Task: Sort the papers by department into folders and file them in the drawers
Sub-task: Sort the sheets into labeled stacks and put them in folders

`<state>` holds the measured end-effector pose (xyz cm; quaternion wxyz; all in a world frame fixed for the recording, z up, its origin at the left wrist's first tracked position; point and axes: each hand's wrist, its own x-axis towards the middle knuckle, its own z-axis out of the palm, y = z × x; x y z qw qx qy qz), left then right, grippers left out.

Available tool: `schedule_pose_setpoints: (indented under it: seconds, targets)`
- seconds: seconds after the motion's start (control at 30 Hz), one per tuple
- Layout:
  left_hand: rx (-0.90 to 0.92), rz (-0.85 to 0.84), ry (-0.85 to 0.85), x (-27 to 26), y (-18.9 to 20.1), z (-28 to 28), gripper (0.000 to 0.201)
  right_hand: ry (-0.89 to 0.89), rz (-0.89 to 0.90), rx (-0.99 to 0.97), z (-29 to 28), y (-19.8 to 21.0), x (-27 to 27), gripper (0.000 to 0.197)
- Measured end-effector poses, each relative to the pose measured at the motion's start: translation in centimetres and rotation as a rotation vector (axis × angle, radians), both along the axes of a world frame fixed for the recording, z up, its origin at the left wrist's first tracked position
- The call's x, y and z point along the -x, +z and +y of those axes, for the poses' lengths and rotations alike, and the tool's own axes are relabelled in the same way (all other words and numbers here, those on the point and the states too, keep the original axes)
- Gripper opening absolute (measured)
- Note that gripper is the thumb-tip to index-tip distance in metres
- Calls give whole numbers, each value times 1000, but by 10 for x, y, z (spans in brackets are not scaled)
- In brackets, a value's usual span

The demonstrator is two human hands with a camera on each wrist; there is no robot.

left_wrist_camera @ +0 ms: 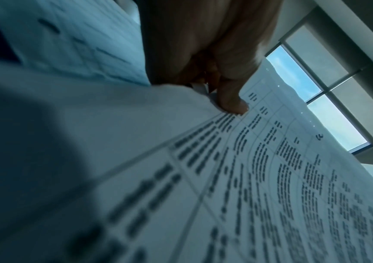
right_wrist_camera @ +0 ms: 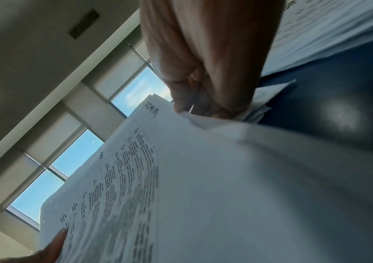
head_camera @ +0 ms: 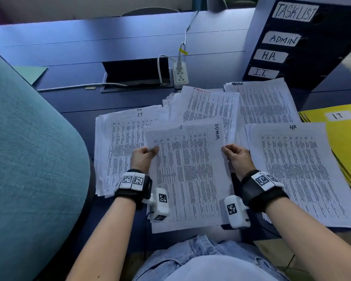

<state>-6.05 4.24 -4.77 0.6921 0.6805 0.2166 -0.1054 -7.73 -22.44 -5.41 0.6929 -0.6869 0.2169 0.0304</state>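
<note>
White sheet marked ADMIN (head_camera: pixel 188 171), held up over the desk (head_camera: pixel 109 47) between both hands, long axis running away from me. Left hand (head_camera: pixel 143 157) pinches its left edge, thumb on top, fingers curled under; right hand (head_camera: pixel 236 156) pinches the right edge the same way. Left wrist view shows my thumb (left_wrist_camera: pixel 232 103) pressed on the printed grid; right wrist view shows my fingers (right_wrist_camera: pixel 203 99) closed on the edge, several sheet edges visible there, so maybe more than one page. Key relation: ADMIN pile (head_camera: pixel 265 102) lies ahead and to my right, past the TASKLIST pile (head_camera: pixel 209 106) and behind the HR pile (head_camera: pixel 296 169). Right hand is nearer, so likely it carries. IT pile (head_camera: pixel 118 147) sits left. Yellow folders (head_camera: pixel 349 142) far right, drawer unit (head_camera: pixel 300 41) behind them. Sorting not finished, I judge.
</note>
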Motion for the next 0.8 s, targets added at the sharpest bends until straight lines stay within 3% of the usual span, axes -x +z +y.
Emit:
schedule_pose_setpoints:
  seconds: [0.1,0.23,0.37,0.63,0.73,0.8]
  targets:
    - [-5,22,26,2,-6,1,30,-6,51,-47,1,1,-2,26]
    - [-9,11,-1,1,-4,-2,8,3,97,-117,-3,2,-6,27]
    - [-8,6,-37,0,2,-7,15,27,103,-137,-4,4,-5,24]
    - [-22,8,-102,0,-6,-6,18,180,20,120,3,4,-2,24]
    - [-34,-8,-90,2,-6,-6,28,249,-46,224,12,10,2,69]
    - [-53,-10,-90,3,-7,-5,30,324,-108,344,14,11,7,82]
